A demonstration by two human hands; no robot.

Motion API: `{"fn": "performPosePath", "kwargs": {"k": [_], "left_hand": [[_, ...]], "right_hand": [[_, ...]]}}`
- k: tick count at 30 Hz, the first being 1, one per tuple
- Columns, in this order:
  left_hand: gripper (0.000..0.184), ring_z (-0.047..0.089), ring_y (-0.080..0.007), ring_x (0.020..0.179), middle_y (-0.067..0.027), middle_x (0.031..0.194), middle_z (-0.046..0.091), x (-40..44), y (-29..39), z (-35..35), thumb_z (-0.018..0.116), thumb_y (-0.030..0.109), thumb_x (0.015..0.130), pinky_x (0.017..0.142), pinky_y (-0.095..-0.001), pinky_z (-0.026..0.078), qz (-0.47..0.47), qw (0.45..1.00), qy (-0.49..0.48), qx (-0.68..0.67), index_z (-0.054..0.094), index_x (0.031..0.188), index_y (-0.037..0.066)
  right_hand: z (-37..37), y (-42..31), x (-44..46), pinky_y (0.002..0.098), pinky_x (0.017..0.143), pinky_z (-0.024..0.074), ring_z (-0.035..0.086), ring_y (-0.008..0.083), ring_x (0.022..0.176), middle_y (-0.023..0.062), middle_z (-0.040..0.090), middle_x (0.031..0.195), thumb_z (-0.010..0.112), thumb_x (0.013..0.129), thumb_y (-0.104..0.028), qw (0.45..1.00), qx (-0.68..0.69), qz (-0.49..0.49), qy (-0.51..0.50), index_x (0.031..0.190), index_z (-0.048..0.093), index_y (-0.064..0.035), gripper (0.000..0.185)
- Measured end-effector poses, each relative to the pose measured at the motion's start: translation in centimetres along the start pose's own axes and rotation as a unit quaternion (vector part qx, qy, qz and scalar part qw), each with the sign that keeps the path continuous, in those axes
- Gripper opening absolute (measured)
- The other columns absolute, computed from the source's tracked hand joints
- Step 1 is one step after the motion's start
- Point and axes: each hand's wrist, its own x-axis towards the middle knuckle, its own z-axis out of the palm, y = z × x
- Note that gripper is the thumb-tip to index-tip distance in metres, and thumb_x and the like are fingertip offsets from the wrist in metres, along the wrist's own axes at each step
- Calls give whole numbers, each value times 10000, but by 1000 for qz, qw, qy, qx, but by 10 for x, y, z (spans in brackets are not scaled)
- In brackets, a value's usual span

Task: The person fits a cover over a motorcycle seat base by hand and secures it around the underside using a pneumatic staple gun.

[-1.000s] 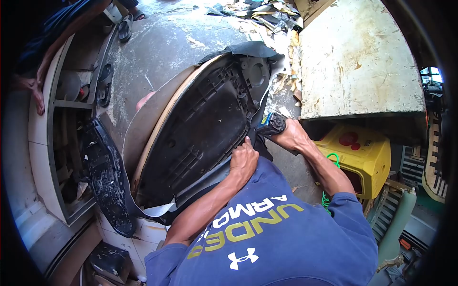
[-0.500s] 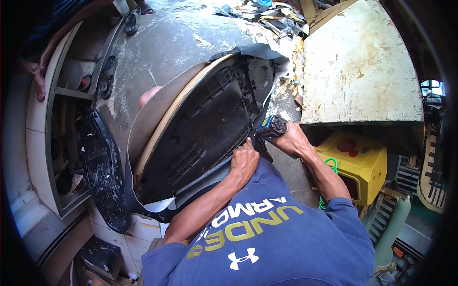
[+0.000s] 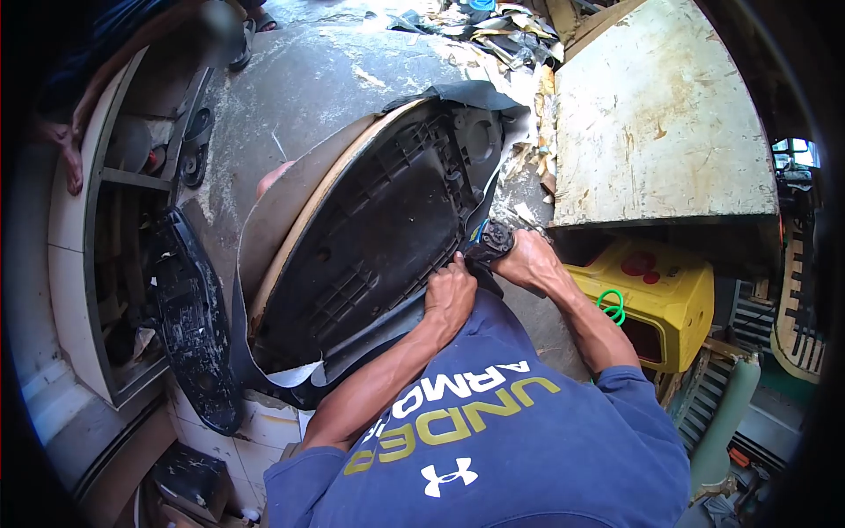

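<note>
A long black plastic seat base (image 3: 378, 229) lies tilted before me, its ribbed underside up, with a pale foam edge and a grey cover (image 3: 290, 198) around it. My left hand (image 3: 450, 295) presses the dark cover edge against the near rim of the base, its fingers curled and one fingertip at the rim. Just to the right, my right hand (image 3: 528, 261) is wrapped round a black and blue tool (image 3: 493, 239), whose front end is at the same rim. The tool's tip is hidden by the cover and the hand.
A second black seat base (image 3: 194, 326) rests at left beside an open cabinet (image 3: 134, 180). Another person's foot (image 3: 69, 157) is at upper left. At right are a worn white board (image 3: 660, 123), a yellow box (image 3: 682, 299) and a green hose (image 3: 612, 306). Scraps (image 3: 510, 31) lie at the top.
My right hand and the tool have shifted slightly left and down, closer to my left hand. My left hand stays at the rim. A blurred round shape has come into view at upper left.
</note>
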Motion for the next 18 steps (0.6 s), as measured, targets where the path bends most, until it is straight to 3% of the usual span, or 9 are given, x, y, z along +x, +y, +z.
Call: {"fn": "performPosePath", "kwargs": {"k": [2, 4, 6, 8, 11, 14, 16, 17, 18], "left_hand": [[440, 707, -188, 665, -86, 775, 691, 0, 0, -2, 580, 90, 907, 526, -303, 554, 7, 1000, -11, -3, 601, 1319, -64], [443, 711, -196, 666, -91, 781, 695, 4, -1, -3, 579, 92, 902, 526, -313, 556, 2, 1000, -8, -3, 603, 1317, -60], [446, 714, -203, 667, -97, 787, 700, 1, -4, -2, 579, 94, 896, 527, -323, 559, 5, 1000, -5, 3, 606, 1316, -56], [469, 722, -226, 670, -118, 789, 704, 5, -7, -1, 569, 87, 888, 528, -348, 564, 9, 999, -26, -35, 585, 1332, -65], [549, 724, -298, 664, -178, 815, 712, 8, -13, -13, 559, 93, 852, 556, -406, 569, 25, 996, -45, -71, 531, 1371, -85], [575, 719, -380, 688, -227, 831, 718, 26, -27, -30, 573, 145, 813, 615, -507, 564, 51, 992, -84, -75, 553, 1336, -92], [553, 709, -443, 838, -303, 886, 701, 50, -44, -82, 606, 211, 801, 753, -533, 563, 21, 983, -160, -84, 628, 1334, 64], [544, 720, -402, 861, -290, 913, 714, 64, -64, -93, 629, 216, 807, 784, -486, 566, 26, 977, -165, -130, 638, 1336, 94], [536, 732, -361, 884, -277, 940, 727, 77, -87, -107, 653, 221, 812, 815, -439, 569, 28, 969, -171, -179, 648, 1339, 123]], "right_hand": [[0, 22, 1, 464, 770, 564, 705, 425, 888, 231, 729, 887, 717, 815, -482, 997, 68, -2, 39, 981, 751, -46, 468], [12, 47, -10, 425, 782, 565, 731, 376, 894, 208, 740, 876, 769, 790, -378, 967, 182, 59, 166, 955, 757, -47, 370], [77, 122, 6, 433, 820, 558, 719, 392, 914, 216, 737, 903, 767, 782, -327, 939, 195, 96, 266, 1009, 724, -23, 382], [120, 146, 10, 466, 881, 535, 698, 399, 999, 259, 709, 1002, 695, 787, -200, 932, 205, 144, 261, 1221, 621, -2, 483], [220, 206, 25, 516, 1054, 440, 548, 480, 1211, 335, 562, 1268, 615, 782, -124, 945, 158, 220, 186, 1414, 410, 11, 679], [280, 217, 19, 497, 1085, 422, 499, 446, 1280, 305, 496, 1352, 649, 781, -114, 908, 196, 335, 161, 1413, 403, 29, 693], [262, 179, 6, 457, 1086, 423, 487, 414, 1309, 291, 479, 1377, 670, 793, -127, 891, 138, 421, 102, 1427, 419, 19, 697], [256, 167, 3, 457, 1086, 423, 487, 414, 1309, 291, 479, 1377, 670, 793, -127, 887, 156, 421, 109, 1427, 419, 19, 697], [248, 157, 3, 445, 1074, 432, 521, 400, 1275, 284, 509, 1340, 675, 817, -143, 908, 160, 343, 178, 1412, 450, 22, 657]]}}
